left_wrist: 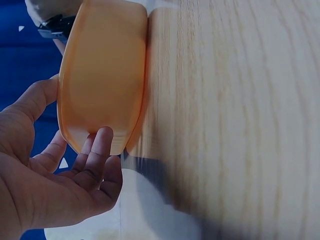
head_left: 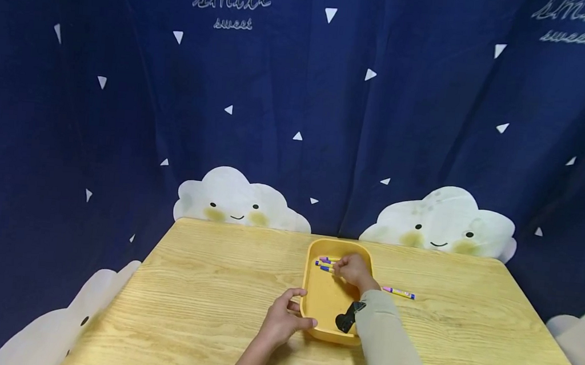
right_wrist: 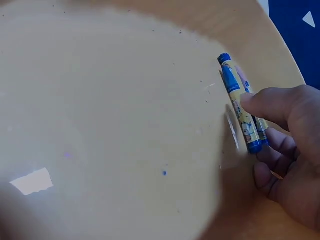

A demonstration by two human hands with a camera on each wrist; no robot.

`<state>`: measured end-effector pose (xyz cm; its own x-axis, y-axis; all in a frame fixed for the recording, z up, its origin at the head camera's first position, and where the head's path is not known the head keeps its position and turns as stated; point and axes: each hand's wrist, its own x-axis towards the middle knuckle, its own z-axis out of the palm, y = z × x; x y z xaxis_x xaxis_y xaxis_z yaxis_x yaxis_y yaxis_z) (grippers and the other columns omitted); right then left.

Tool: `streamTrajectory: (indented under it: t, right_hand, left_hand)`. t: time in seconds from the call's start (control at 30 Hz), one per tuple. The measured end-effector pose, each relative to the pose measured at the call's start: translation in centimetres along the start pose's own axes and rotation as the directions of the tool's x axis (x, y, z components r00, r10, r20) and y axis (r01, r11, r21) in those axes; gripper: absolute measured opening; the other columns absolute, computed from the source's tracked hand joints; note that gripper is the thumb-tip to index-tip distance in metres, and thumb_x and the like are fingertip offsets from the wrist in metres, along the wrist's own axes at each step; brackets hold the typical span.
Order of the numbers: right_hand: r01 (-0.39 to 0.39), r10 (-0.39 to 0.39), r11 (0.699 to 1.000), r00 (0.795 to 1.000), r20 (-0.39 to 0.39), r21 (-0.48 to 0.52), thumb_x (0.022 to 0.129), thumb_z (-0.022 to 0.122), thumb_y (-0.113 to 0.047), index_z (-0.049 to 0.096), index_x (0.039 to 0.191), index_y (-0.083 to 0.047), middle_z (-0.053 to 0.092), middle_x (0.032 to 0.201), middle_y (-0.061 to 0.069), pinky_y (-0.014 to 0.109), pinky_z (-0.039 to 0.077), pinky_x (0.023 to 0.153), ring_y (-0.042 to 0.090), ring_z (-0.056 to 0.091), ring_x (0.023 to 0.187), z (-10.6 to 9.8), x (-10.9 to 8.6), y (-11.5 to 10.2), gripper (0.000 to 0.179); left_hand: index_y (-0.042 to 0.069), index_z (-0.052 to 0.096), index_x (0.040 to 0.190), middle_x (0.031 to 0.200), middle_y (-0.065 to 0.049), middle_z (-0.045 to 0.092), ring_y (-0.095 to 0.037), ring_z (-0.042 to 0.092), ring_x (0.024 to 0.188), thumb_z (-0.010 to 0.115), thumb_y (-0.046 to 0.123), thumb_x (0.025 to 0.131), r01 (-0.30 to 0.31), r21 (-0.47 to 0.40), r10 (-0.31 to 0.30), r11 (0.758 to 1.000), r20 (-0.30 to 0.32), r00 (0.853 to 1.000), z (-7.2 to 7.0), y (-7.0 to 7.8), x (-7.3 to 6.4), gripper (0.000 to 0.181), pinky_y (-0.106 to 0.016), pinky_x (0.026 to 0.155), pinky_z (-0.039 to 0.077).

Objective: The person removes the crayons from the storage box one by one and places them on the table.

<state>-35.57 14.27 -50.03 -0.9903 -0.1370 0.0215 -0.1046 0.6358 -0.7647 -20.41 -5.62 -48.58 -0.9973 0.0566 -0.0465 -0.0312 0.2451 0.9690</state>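
Observation:
A yellow plastic tray stands on the wooden table. My left hand holds its near left corner, thumb over the rim and fingers against the outer wall. Inside the tray at the far end, my right hand is on a blue marker with a yellow printed barrel. The thumb lies on the barrel and the curled fingers are behind it. Close beside lies a pink marker, partly covered by the blue one and the hand. Another pink marker lies on the table right of the tray.
The light wood table extends on both sides of the tray. Behind it hangs a dark blue curtain with white clouds and triangles. A black strap device sits on the right wrist, above the tray's near end.

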Motion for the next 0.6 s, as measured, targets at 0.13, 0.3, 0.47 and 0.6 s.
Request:
streamTrajectory:
  t: [0.13, 0.3, 0.47, 0.6]
  right_hand:
    - [-0.029, 0.029, 0.999, 0.999, 0.014, 0.014, 0.071, 0.071, 0.002, 0.068, 0.074, 0.003, 0.062, 0.072, 0.003, 0.025, 0.038, 0.055, 0.016, 0.046, 0.062, 0.07, -0.01, -0.03, 0.005]
    - [-0.012, 0.012, 1.0, 1.0, 0.005, -0.004, 0.067, 0.073, 0.003, 0.069, 0.078, 0.004, 0.06, 0.071, 0.002, 0.025, 0.041, 0.057, 0.016, 0.047, 0.064, 0.21, 0.03, 0.27, 0.012]
    - [-0.004, 0.004, 1.0, 1.0, 0.002, -0.008, 0.065, 0.075, 0.003, 0.069, 0.073, 0.001, 0.06, 0.066, 0.001, 0.024, 0.039, 0.052, 0.014, 0.045, 0.058, 0.33, -0.06, 0.52, 0.01]
    - [0.018, -0.018, 0.999, 1.0, 0.001, -0.027, 0.064, 0.077, 0.003, 0.07, 0.073, 0.001, 0.06, 0.066, 0.001, 0.024, 0.039, 0.052, 0.013, 0.046, 0.059, 0.33, -0.18, 0.42, 0.012]
  left_hand:
    - [0.008, 0.057, 0.119, 0.09, -0.013, 0.053, -0.023, 0.05, 0.076, 0.085, 0.009, 0.062, 0.002, 0.001, -0.002, 1.0, 0.003, 1.0, -0.02, 0.02, 0.04, 0.064, -0.033, 0.058, 0.043]
    - [0.009, 0.057, 0.12, 0.092, -0.013, 0.053, -0.023, 0.05, 0.077, 0.085, 0.008, 0.063, 0.001, -0.009, -0.001, 1.0, 0.003, 1.0, 0.05, 0.11, 0.03, 0.064, -0.033, 0.058, 0.043]
    - [0.01, 0.057, 0.12, 0.091, -0.011, 0.052, -0.023, 0.05, 0.077, 0.085, 0.008, 0.062, 0.006, -0.012, -0.006, 1.0, 0.002, 1.0, 0.2, 0.04, 0.0, 0.064, -0.033, 0.058, 0.042]
    - [0.01, 0.057, 0.119, 0.091, -0.01, 0.051, -0.022, 0.049, 0.077, 0.086, 0.01, 0.062, 0.014, -0.015, -0.014, 1.0, 0.002, 1.0, 0.21, -0.12, 0.04, 0.064, -0.032, 0.058, 0.042]
